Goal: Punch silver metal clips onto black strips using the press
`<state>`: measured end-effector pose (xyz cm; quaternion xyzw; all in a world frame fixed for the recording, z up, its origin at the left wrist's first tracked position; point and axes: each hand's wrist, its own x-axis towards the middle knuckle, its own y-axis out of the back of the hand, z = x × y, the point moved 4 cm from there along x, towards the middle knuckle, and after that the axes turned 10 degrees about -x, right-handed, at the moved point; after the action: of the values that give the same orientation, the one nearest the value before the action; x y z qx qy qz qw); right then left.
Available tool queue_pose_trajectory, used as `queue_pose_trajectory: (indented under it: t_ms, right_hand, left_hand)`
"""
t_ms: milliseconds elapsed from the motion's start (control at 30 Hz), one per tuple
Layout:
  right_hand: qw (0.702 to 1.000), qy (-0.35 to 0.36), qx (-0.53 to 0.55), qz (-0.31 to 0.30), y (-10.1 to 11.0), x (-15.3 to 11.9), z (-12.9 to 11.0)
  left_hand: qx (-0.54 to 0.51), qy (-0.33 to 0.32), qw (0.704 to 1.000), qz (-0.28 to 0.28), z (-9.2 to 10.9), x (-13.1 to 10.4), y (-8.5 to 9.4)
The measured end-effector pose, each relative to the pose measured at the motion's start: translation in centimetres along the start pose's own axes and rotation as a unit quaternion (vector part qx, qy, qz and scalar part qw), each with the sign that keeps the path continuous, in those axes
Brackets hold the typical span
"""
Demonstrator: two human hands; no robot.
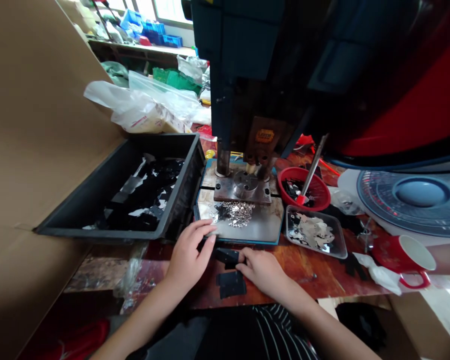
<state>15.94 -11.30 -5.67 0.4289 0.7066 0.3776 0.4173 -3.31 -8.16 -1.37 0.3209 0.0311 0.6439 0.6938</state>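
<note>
Two hands worked at the tabletop's (315, 270) front edge: the left hand (189, 252) lay flat with fingers loosely spread, touching the metal plate (262, 225) beside a heap of small rivets (237, 212). The right hand (263, 270) pinched a black strap piece (227, 256), and another black piece (231, 285) lay just below it.

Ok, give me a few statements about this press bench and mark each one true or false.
1. The left hand rests at the front edge of the metal plate. True.
2. The black bin sits to the right of the press. False: it stands on the left.
3. The right hand touches a small black piece on the table. True.
4. The red bowl is empty. False: it holds dark parts and a tool with a metal shaft.
5. The red mug stands on the metal plate. False: it is far right on the table.
</note>
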Motion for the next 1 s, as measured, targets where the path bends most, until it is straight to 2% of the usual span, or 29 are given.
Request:
queue_pose_trajectory:
  t_ms: [100, 167, 233, 300, 367, 400, 467, 600, 700, 867, 1000]
  right_hand:
    - [0.993, -0.021, 0.113, 0.011, 0.8, -0.1, 0.5]
    - [0.969, -0.045, 0.242, 0.0, 1.1, -0.2, 0.5]
    - [0.915, -0.063, 0.398, -0.034, 1.1, -0.3, 0.0]
    - [0.843, -0.076, 0.53, -0.062, 1.0, -0.4, -1.0]
    - [0.786, -0.088, 0.608, -0.061, 1.0, -0.4, -1.8]
    - [0.771, -0.091, 0.628, -0.054, 1.1, -0.4, -2.1]
    - [0.766, -0.081, 0.637, -0.031, 1.3, -0.2, -2.4]
    - [0.803, -0.057, 0.591, 0.056, 2.7, 0.4, -1.5]
    - [0.816, -0.041, 0.571, 0.075, 3.6, 0.7, -0.9]
    - [0.779, -0.04, 0.622, 0.069, 4.1, 0.9, -0.8]
    - [0.751, -0.043, 0.657, 0.052, 4.1, 0.8, -0.8]
  left_hand:
    - [-0.019, 0.018, 1.0, -0.018, 0.5, -1.0, -0.4]
    - [-0.059, 0.059, 0.995, -0.048, 0.6, -1.6, -1.0]
    - [-0.126, 0.126, 0.98, -0.093, 0.7, -2.0, -1.9]
    - [-0.211, 0.191, 0.948, -0.139, 1.0, -2.2, -2.9]
    - [-0.279, 0.232, 0.917, -0.168, 1.4, -2.1, -3.6]
    - [-0.302, 0.247, 0.904, -0.173, 1.7, -2.0, -3.8]
    - [-0.336, 0.277, 0.883, -0.174, 2.0, -1.6, -3.7]
    - [-0.377, 0.328, 0.845, -0.192, 2.4, -0.9, -3.3]
    - [-0.395, 0.355, 0.826, -0.187, 2.2, -0.6, -3.1]
    - [-0.455, 0.418, 0.776, -0.129, 1.5, -0.3, -3.0]
    - [-0.479, 0.433, 0.755, -0.115, 1.0, 0.0, -3.2]
